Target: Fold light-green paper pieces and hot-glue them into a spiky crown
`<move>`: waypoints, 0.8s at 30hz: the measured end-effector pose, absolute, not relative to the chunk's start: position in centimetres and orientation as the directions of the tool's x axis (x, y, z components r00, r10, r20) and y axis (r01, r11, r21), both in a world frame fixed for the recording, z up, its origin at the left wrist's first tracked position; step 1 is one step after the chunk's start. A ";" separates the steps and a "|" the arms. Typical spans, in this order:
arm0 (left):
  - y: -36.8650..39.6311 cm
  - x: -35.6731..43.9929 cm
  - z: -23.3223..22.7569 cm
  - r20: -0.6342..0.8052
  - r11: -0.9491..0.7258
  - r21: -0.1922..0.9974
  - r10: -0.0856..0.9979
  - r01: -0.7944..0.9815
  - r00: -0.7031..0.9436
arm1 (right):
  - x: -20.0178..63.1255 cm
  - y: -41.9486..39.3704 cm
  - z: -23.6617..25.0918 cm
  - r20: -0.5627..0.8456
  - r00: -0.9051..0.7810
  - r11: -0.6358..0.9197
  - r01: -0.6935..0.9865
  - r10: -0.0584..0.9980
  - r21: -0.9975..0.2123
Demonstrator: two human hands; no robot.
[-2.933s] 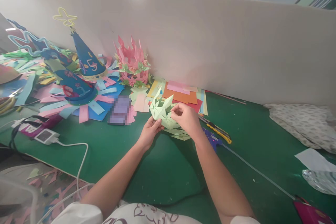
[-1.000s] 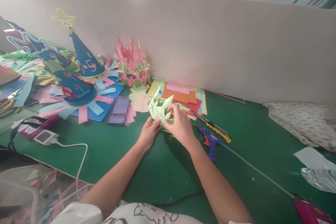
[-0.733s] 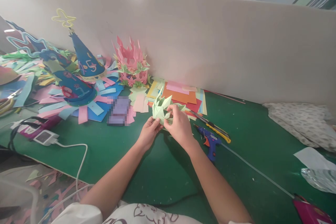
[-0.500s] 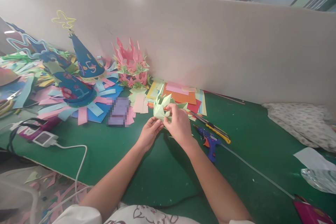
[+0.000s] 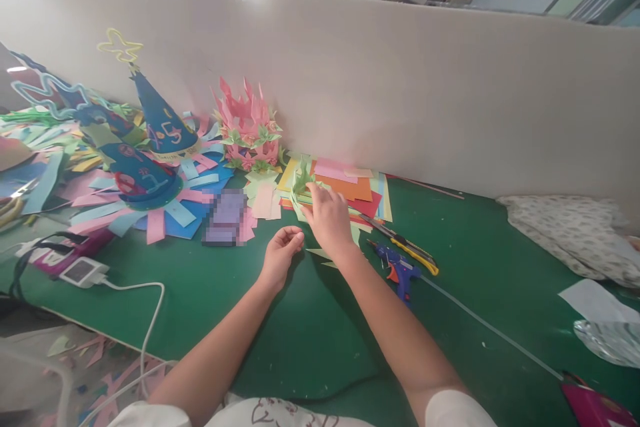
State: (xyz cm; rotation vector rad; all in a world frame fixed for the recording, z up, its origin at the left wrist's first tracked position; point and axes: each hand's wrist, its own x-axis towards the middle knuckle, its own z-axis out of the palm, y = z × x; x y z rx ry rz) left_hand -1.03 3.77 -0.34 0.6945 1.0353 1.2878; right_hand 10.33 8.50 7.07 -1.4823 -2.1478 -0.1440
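My right hand (image 5: 329, 221) has its fingers closed on the edge of a pale green folded-paper crown (image 5: 302, 181), which is tipped and partly hidden behind the hand. Pointed folds stick up at its left side. Nearer to me and to the left, my left hand (image 5: 283, 255) is apart from the crown, its fingers curled and thumb pressed to them; whether something small is pinched there I cannot make out. Thin green paper points (image 5: 320, 254) show on the table below my right wrist. Coloured paper sheets (image 5: 367, 187) lie behind the crown.
Right of my hand lie a yellow utility knife (image 5: 415, 251) and a blue glue gun (image 5: 400, 268). A pink paper crown (image 5: 247, 123) and blue cone hats (image 5: 163, 117) stand at the back left. A white cable (image 5: 161, 303) runs across the green table (image 5: 305, 347).
My left hand has let go of the green crown and drawn slightly down and left. My right hand has moved up and away with the crown, which has turned and tipped.
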 end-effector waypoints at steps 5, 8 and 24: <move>3.3 -0.8 -0.1 -0.115 0.113 0.966 0.993 -0.234 0.004 | 13.8 4.5 7.3 0.492 -0.155 0.366 0.854 0.857 -0.369; 3.0 -0.5 -0.5 -0.074 0.079 0.992 0.996 -0.094 0.058 | 17.3 1.7 6.9 0.428 0.028 0.184 0.876 0.904 -0.446; 2.7 0.6 -1.5 0.233 -0.351 0.882 0.905 0.314 0.356 | 25.8 -4.2 2.7 -0.195 0.455 -0.494 0.770 0.869 -0.404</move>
